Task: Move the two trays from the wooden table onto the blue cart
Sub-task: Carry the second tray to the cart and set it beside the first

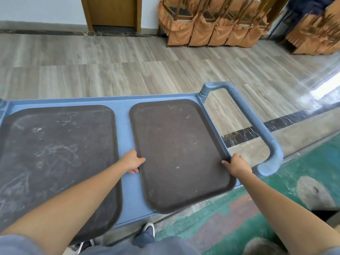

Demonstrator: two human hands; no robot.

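Two dark brown trays lie on the blue cart [125, 115]. The left tray [55, 159] rests flat on the cart's left half. The right tray [176, 150] sits on the right half, and its near end overhangs the cart's front edge. My left hand [132, 161] grips the right tray's left rim, fingers curled under it. My right hand [237, 164] grips its right rim beside the cart's wall. The wooden table is out of view.
The cart's blue handle [253, 124] loops out on the right. Stacked chairs with orange covers [211, 26] stand by the far wall next to a wooden door [112, 11]. Grey tile floor lies beyond; green patterned carpet [276, 199] is under my feet.
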